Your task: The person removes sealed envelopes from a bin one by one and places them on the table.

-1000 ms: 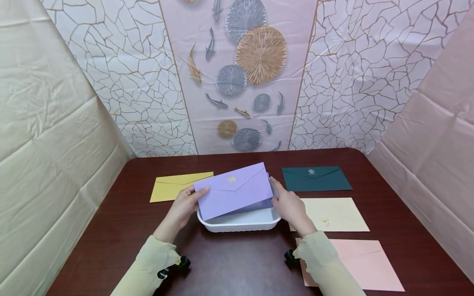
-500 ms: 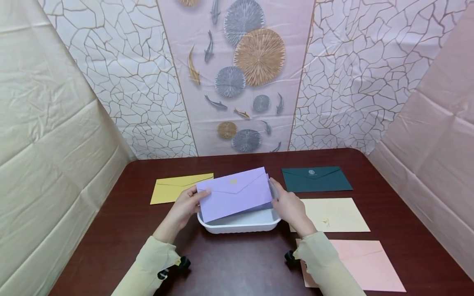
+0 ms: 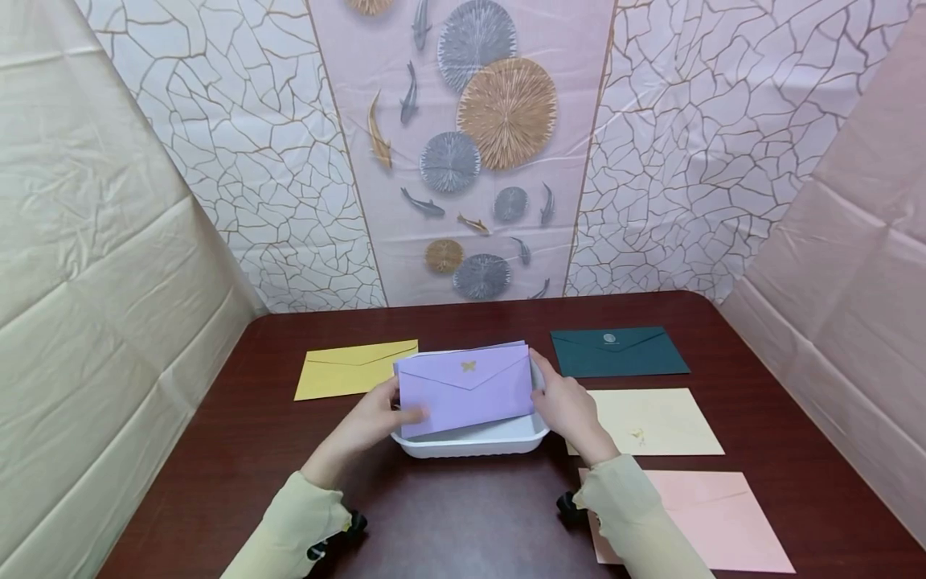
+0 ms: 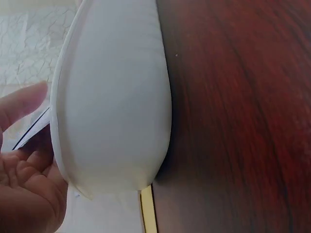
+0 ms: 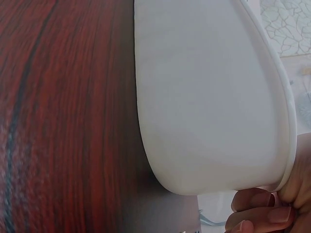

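A light purple envelope (image 3: 466, 398) with a gold butterfly leans inside a white plastic basket (image 3: 470, 447), its flap side facing me. Another purple edge shows behind its top. My left hand (image 3: 379, 414) is at the envelope's left end, the thumb over its front and the fingers behind. In the left wrist view, the envelope's edge (image 4: 36, 127) shows between thumb and curled fingers, next to the basket's wall (image 4: 112, 97). My right hand (image 3: 567, 406) grips the basket's right rim; in the right wrist view its fingers (image 5: 257, 213) curl under that rim.
A yellow envelope (image 3: 347, 374) lies behind left on the dark wooden table (image 3: 463, 515). On the right lie a dark green envelope (image 3: 618, 358), a cream envelope (image 3: 665, 418) and a pink envelope (image 3: 709, 523), the last two partly under the right arm. Patterned cloth hangs behind.
The purple envelope has come down lower into the basket and turned more level, with my left hand following and its thumb farther across the front. My right hand has stayed at the basket's rim.
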A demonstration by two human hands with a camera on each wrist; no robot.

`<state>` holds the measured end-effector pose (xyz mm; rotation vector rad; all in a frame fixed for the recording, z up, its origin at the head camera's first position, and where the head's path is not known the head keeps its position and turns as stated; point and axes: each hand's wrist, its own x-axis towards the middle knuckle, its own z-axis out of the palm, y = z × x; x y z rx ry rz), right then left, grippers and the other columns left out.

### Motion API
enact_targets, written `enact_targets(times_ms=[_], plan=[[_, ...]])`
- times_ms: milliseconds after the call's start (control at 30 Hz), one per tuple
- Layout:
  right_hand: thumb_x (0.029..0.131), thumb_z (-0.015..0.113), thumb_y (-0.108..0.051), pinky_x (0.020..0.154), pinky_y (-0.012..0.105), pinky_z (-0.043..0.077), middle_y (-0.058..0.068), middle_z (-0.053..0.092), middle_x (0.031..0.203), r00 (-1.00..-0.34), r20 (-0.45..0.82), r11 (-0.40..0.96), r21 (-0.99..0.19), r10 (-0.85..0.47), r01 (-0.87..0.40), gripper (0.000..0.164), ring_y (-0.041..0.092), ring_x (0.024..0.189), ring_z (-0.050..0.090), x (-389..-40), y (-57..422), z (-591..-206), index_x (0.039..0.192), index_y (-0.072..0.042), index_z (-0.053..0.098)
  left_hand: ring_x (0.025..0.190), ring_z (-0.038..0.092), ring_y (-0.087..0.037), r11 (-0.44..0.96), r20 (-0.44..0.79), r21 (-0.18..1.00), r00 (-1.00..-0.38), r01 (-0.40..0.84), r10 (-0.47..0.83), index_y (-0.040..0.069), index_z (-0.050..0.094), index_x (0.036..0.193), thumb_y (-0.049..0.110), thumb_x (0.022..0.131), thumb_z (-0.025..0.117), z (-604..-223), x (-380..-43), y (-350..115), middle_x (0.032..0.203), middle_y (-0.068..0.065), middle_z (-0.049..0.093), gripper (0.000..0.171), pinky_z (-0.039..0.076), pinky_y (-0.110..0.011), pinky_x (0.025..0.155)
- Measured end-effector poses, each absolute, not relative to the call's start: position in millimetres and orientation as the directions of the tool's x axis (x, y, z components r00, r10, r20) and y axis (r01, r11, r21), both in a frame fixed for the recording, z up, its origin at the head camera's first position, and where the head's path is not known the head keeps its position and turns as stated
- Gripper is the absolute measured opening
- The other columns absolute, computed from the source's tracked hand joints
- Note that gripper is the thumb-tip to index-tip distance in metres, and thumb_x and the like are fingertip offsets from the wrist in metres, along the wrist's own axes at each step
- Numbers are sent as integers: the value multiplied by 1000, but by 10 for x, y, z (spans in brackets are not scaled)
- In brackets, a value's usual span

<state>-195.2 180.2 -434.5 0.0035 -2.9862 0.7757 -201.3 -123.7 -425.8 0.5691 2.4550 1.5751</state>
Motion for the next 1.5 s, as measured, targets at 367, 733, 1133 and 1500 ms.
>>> enact_targets(times_ms=[367, 733, 1133, 1500], plan=[[90, 53, -14, 39, 28, 29, 4, 46, 53, -999, 40, 875, -485, 28, 5, 66, 18, 42, 42, -1948, 1818, -4346, 151, -17, 28, 92, 57, -11, 567, 45, 747, -878, 347, 477, 12, 58, 117, 29, 75, 76, -4214, -1918, -1172, 101, 6, 65, 49, 44, -32, 82], [90, 53, -14, 40, 29, 29, 3, 46, 52, -998, 47, 877, -481, 28, 2, 66, 18, 43, 41, -1944, 1820, -4346, 151, -17, 29, 89, 58, -10, 534, 73, 746, -846, 398, 528, 11, 62, 114, 29, 78, 75, -4222, -1927, -1181, 99, 7, 66, 42, 45, -32, 80], [90, 51, -15, 40, 30, 29, 4, 46, 53, -999, 31, 880, -475, 28, 10, 67, 19, 45, 43, -1945, 1812, -4343, 152, -18, 26, 96, 58, -9, 434, 134, 803, -834, 408, 534, 14, 61, 119, 24, 82, 71, -4268, -1936, -1251, 107, 9, 64, 39, 45, -33, 84], [90, 53, -15, 40, 30, 27, 3, 45, 53, -998, 50, 882, -471, 22, -4, 65, 19, 44, 41, -1932, 1798, -4329, 151, -13, 28, 95, 61, -28, 189, 70, 969, -909, 160, 411, -8, 50, 124, 2, 88, 62, -4197, -1913, -1216, 114, -22, 58, 39, 51, -38, 75]])
